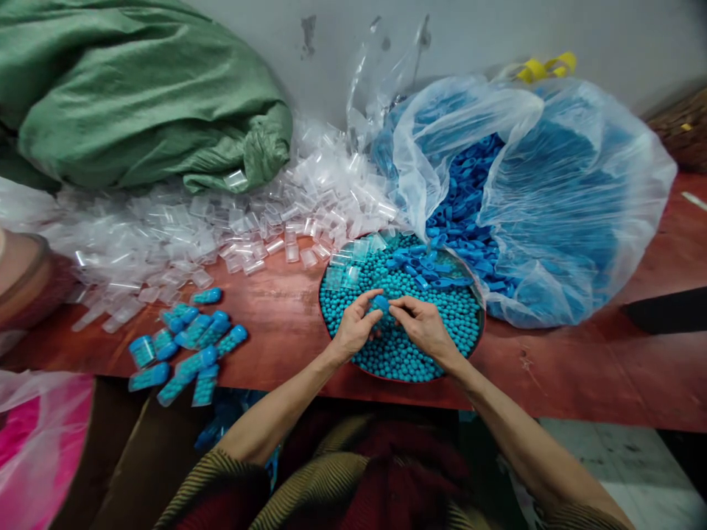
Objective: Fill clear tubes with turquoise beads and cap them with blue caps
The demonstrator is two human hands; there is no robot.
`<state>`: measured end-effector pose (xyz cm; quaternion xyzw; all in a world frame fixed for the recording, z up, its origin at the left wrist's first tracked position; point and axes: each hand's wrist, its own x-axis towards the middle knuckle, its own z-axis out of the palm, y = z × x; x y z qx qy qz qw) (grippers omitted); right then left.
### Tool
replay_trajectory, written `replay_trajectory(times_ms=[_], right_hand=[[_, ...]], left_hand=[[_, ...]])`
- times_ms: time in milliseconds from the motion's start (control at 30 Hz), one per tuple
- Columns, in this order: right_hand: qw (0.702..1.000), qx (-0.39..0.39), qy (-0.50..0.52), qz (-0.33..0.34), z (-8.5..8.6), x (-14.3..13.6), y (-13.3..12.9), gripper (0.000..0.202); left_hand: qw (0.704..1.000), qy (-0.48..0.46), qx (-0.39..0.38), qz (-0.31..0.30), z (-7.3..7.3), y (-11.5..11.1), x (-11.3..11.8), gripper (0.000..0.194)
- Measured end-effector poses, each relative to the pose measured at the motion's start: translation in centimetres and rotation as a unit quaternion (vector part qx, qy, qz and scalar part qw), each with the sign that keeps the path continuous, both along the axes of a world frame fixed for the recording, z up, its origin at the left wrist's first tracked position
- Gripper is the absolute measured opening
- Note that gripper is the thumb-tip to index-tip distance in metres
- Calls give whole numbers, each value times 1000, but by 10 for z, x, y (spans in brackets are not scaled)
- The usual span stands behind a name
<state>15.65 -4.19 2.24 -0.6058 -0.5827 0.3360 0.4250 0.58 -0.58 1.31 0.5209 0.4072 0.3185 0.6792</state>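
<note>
Over a round tray (pixel 321 309) of turquoise beads (pixel 403 346), my left hand (pixel 356 324) is closed around a small container with a blue cap (pixel 380 303). Its clear body is mostly hidden by my fingers. My right hand (pixel 423 324) pinches at the cap's right side, thumb and forefinger together. Loose blue caps (pixel 434 266) lie on the beads at the tray's far right. Several clear empty tubes (pixel 350 258) rest at its far left edge.
Filled, blue-capped containers (pixel 193 346) lie in a cluster at the table's front left. A long heap of clear tubes (pixel 232 228) runs along the back, beside a green sack (pixel 143 96). A translucent bag (pixel 557 199) of blue caps stands right of the tray on the red table (pixel 552 375).
</note>
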Motion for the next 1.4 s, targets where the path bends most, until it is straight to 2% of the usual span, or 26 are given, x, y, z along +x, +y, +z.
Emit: replay_trajectory(times_ms=[167,267,367,467,567,600,667,733,767,833,900,933,1067,1167,1300,1400], right_hand=[[997,4,-14,75,2,7,2,19],[994,-2,-13,108,5,13,4,18],[989,-14,23,144,11,22,3,19],[984,-51,112,128,13,28,4,28],[979,-57,182,65,10,25,5,54],[983,-45,173,47,10,21,4,57],[995,-12,96,35,10,13,0,49],[998,26,-19,61,12,3,-6,42],[993,42,-75,82,14,-1,-9,44],[978,67,-166,110,13,-8,-15,64],[964,85,-228,111,9,-13,-19,84],[958,92,-251,104,5,-15,-21,87],[948,132,-284,51,-11,-21,-24,80],[946,157,-283,14,-17,-24,-24,76],[949,158,-272,13,-23,-28,-24,73],[952,151,-266,-5,-26,-35,-28,77]], left_hand=[[1000,4,2,29,2,-6,3,35],[999,2,-2,46,2,-8,2,34],[1000,-6,-18,-1,5,-5,-4,39],[998,-3,-6,-61,9,-4,-9,40],[997,2,-2,-75,10,-7,-11,42],[997,6,2,-71,9,-9,-10,43],[998,15,27,-48,10,-13,-8,49],[997,24,71,-14,12,-17,-5,52],[995,25,94,3,13,-18,-4,51],[992,19,125,21,16,-19,-2,48],[991,12,129,17,18,-19,-1,45],[992,10,123,10,19,-19,-1,44],[996,-4,84,-13,17,-22,0,35],[997,9,75,14,17,-25,3,27],[996,23,61,55,17,-28,8,18],[994,46,75,61,13,-29,8,17]])
